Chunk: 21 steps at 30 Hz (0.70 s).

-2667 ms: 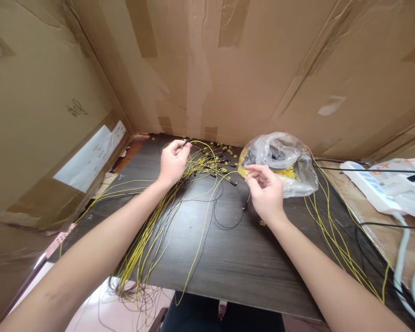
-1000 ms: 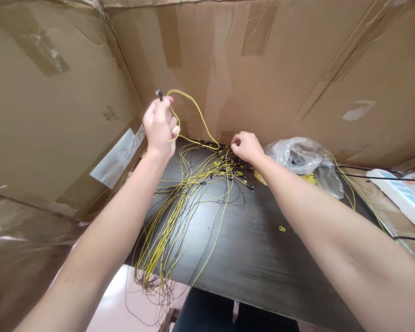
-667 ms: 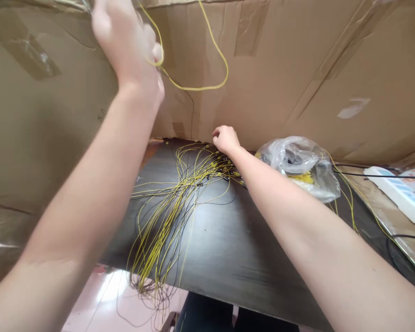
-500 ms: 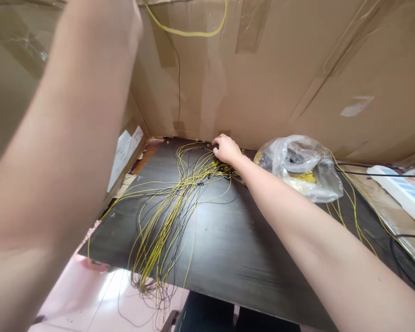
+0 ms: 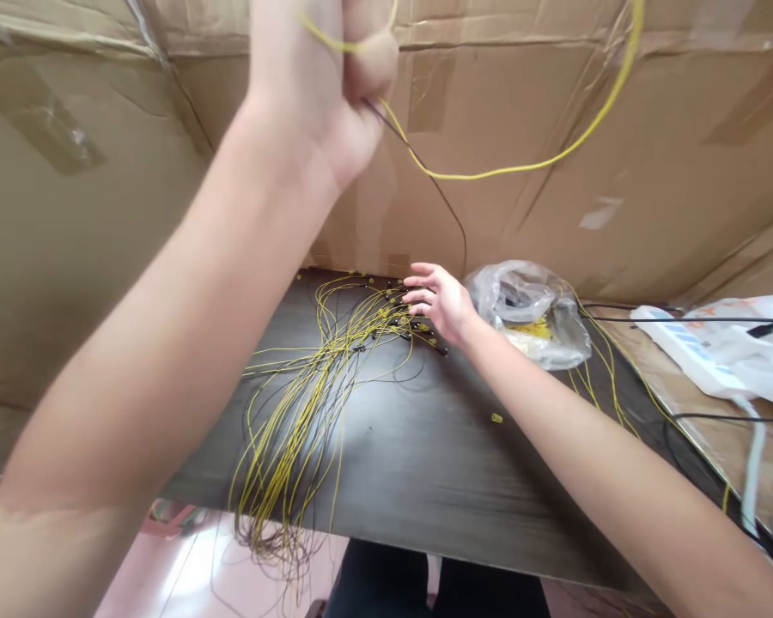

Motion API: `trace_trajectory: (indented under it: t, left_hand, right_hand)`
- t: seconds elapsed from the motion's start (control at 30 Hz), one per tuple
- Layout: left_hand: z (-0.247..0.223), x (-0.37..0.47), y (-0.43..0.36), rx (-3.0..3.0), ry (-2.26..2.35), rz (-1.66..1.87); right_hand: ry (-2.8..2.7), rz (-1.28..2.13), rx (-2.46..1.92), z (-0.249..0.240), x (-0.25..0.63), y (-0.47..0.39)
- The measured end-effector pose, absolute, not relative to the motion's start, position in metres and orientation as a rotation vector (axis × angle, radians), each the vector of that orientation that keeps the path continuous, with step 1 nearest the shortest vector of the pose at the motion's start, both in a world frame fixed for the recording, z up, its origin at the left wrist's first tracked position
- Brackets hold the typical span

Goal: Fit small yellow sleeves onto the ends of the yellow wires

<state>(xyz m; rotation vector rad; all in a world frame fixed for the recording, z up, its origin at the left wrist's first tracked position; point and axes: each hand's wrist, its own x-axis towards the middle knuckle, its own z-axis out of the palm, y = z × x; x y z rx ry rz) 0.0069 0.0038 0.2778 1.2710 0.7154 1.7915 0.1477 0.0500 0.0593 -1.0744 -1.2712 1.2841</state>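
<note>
My left hand is raised in front of the cardboard, its fingers curled shut around a yellow wire and a thin dark wire. The yellow wire loops out to the right, while the dark one hangs down. My right hand is open, fingers spread, at the right end of a bundle of yellow and dark wires. Small black and yellow pieces lie at that end of the bundle, beside and below the fingers. The bundle's other end hangs over the near table edge.
A clear plastic bag with yellow pieces inside sits right of my right hand. One small yellow piece lies alone on the dark table. A white power strip and black cables are at the right. Cardboard walls stand behind.
My left hand has come into view, moving right with the wires. My right hand has opened, its fingers now spread. The small yellow piece now shows on the table. The view has shifted.
</note>
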Motion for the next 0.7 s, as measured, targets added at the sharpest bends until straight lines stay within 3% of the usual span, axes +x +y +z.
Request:
trace_trajectory:
  t: [0.13, 0.3, 0.47, 0.7]
  left_hand:
    - [0.225, 0.016, 0.011, 1.017, 0.699, 1.506]
    - [0.103, 0.016, 0.024, 0.989, 0.887, 1.362]
    - [0.029, 0.013, 0.017, 1.139, 1.005, 1.275]
    - [0.024, 0.009, 0.002, 1.409, 0.979, 1.196]
  right_hand:
    - [-1.242, 1.679, -0.866, 0.064, 0.177, 0.01]
    - [-1.208, 1.752, -0.967, 0.056, 0.201, -0.023]
    - [-1.176, 1.437, -1.181, 0.033, 0.211, -0.026]
    - [-1.526, 0.862, -1.246, 0.016, 0.196, -0.036]
